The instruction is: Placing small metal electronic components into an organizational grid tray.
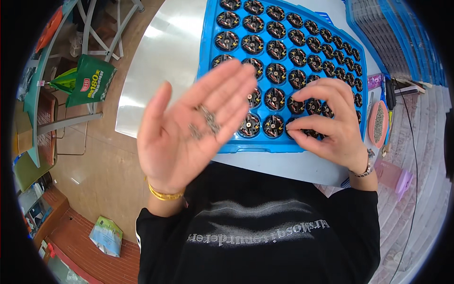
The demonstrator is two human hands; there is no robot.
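My left hand (184, 128) is held palm up over the tray's left part, fingers stretched out flat. Several small silvery metal pieces (208, 120), perhaps screws, lie loose on its palm and finger bases. My right hand (326, 118) reaches over the front of the blue tray (231, 146). Its thumb and one fingertip come together beside a round part; whatever is between them is too small to make out. Rows of round black parts (275, 99) with coloured wires and pale centres sit in the tray's recesses. My hands cover some of these.
Stacked blue trays (392, 38) stand at the far right. On the right side a pink dish (378, 124) holds many small metal pieces, near a purple transparent box (395, 176). A dark cable (413, 142) runs down the right. A green bag (90, 80) hangs at the left.
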